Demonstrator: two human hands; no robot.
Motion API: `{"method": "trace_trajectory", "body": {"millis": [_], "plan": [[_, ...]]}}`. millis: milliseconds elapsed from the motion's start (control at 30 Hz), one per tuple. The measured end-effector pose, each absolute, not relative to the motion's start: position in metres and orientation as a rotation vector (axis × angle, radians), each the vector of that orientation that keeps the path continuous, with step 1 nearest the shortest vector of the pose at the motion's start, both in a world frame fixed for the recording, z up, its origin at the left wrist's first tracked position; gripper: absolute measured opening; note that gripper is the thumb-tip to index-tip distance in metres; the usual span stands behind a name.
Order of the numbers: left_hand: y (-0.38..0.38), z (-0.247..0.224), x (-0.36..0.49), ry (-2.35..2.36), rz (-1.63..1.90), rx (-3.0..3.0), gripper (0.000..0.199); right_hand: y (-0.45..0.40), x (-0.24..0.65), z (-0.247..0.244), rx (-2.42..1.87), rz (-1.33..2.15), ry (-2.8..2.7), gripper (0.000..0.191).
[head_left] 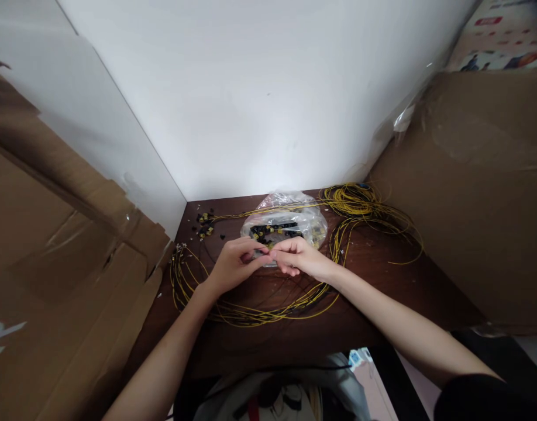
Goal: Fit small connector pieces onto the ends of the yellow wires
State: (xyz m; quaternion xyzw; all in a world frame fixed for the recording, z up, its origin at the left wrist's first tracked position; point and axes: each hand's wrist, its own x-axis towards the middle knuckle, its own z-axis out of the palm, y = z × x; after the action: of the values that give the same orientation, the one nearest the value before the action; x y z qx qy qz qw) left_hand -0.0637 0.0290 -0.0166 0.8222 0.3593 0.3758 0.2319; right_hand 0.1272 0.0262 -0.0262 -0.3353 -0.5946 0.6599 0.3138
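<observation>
My left hand and my right hand meet fingertip to fingertip above the brown table. Both are closed in a pinch, and what they grip is too small and too covered by the fingers to make out; a bit of yellow shows there. Just behind them lies a clear plastic bag with small black and yellow connectors in it. Around and below my hands curves a loop of yellow and black wires.
A coil of yellow wires lies at the back right. Wires run left from it to several small yellow connectors. Cardboard boxes stand on both sides. A white wall closes the back of the brown table.
</observation>
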Motion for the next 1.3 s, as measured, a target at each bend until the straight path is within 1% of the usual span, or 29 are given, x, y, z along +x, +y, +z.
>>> {"method": "trace_trajectory", "body": {"millis": [167, 267, 400, 533, 667, 733, 800, 900, 1000, 1067, 1300], "plan": [[0.027, -0.01, -0.066, 1.028, 0.913, 2.102, 0.023, 0.025, 0.127, -0.026, -0.851, 1.776, -1.563, 0.027], [0.028, -0.007, -0.067, 1.016, 0.946, 1.906, 0.025, 0.026, 0.128, -0.026, -0.82, 1.8, -1.577, 0.028], [0.03, -0.006, -0.068, 0.808, 1.091, 1.515, 0.025, 0.029, 0.131, -0.027, -0.787, 1.88, -1.632, 0.029], [0.032, -0.004, -0.068, 0.535, 1.082, 1.1, 0.03, 0.031, 0.135, -0.03, -0.787, 1.977, -1.701, 0.028], [0.034, -0.004, -0.068, 0.479, 1.09, 0.947, 0.03, 0.032, 0.137, -0.032, -0.769, 2.021, -1.723, 0.028], [0.034, -0.006, -0.069, 0.596, 1.16, 1.073, 0.028, 0.032, 0.137, -0.031, -0.773, 2.025, -1.733, 0.027], [0.033, -0.008, -0.069, 0.801, 1.214, 1.341, 0.026, 0.032, 0.137, -0.03, -0.782, 2.023, -1.744, 0.027], [0.031, -0.013, -0.067, 0.99, 1.154, 1.836, 0.022, 0.031, 0.137, -0.03, -0.772, 2.018, -1.741, 0.026], [0.03, -0.017, -0.065, 0.896, 1.021, 2.21, 0.016, 0.032, 0.137, -0.031, -0.747, 2.026, -1.726, 0.027], [0.029, -0.018, -0.064, 0.815, 0.943, 2.336, 0.014, 0.032, 0.138, -0.032, -0.751, 2.032, -1.723, 0.027], [0.031, -0.016, -0.066, 0.751, 0.844, 2.392, 0.009, 0.031, 0.138, -0.031, -0.78, 1.998, -1.743, 0.028]]}}
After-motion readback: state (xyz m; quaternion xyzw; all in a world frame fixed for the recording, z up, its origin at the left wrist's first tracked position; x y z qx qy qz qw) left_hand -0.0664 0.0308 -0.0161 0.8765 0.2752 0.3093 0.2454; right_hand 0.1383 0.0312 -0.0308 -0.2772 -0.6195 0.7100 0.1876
